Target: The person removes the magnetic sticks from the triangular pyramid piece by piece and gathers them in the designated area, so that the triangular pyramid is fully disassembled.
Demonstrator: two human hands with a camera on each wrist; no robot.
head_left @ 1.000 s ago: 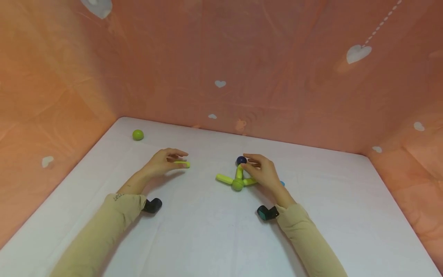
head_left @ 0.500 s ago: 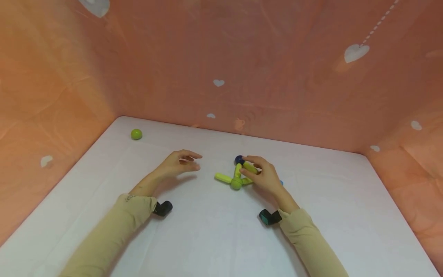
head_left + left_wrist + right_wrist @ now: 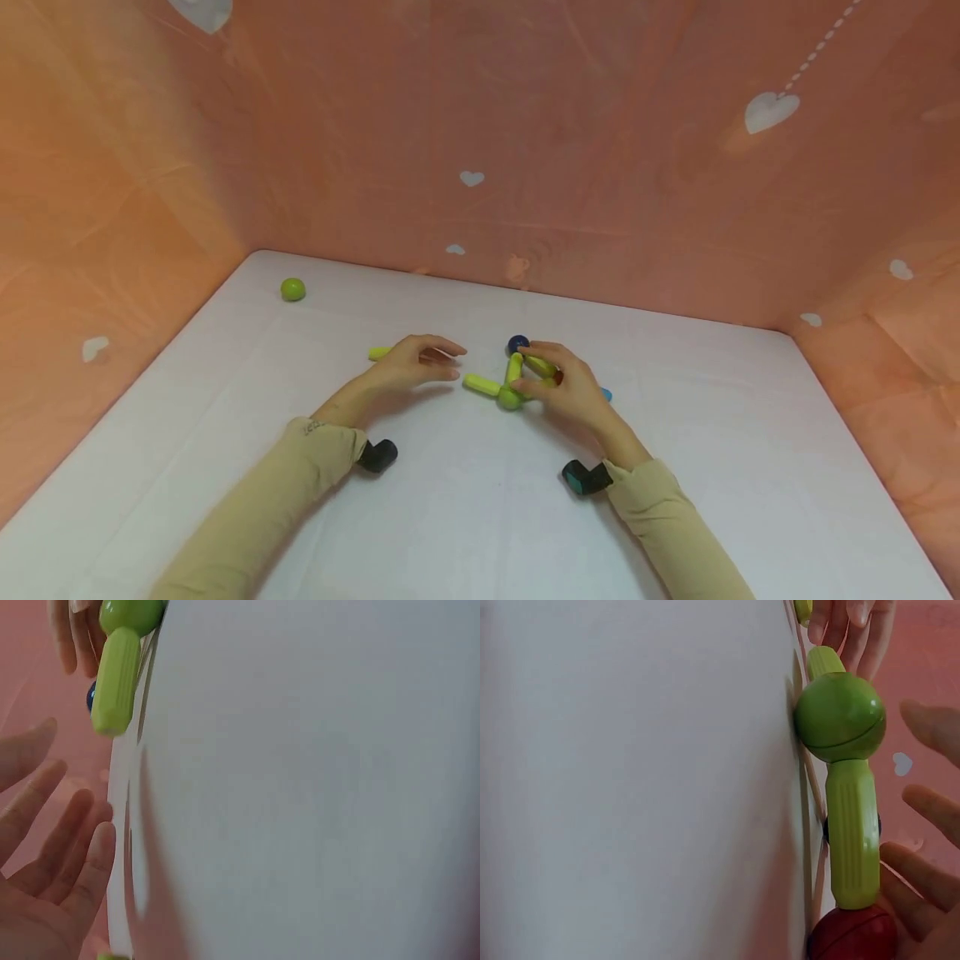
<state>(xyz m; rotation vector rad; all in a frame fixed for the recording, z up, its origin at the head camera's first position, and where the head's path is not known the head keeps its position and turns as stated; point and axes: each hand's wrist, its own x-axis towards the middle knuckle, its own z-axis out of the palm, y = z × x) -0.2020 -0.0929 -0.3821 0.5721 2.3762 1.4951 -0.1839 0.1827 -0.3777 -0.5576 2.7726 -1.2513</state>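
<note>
My left hand, fingers extended and apart, hovers left of a connected figure of yellow-green rods and balls. Behind this hand a loose yellow-green rod lies on the table, partly covered. My right hand reaches over the figure's right side, its fingers spread around it. The figure has a green ball at its near corner, one rod pointing left, and a dark blue ball at the far end. In the right wrist view another rod runs from the green ball to a red ball beside the fingers.
A separate green ball sits at the back left of the white table. A blue piece shows just past my right hand. Orange cloth with white hearts rises behind the table.
My left hand has moved right, past the loose rod, toward the figure. My right hand has shifted slightly, and more of the figure's right rod and the red ball now shows between its fingers.
</note>
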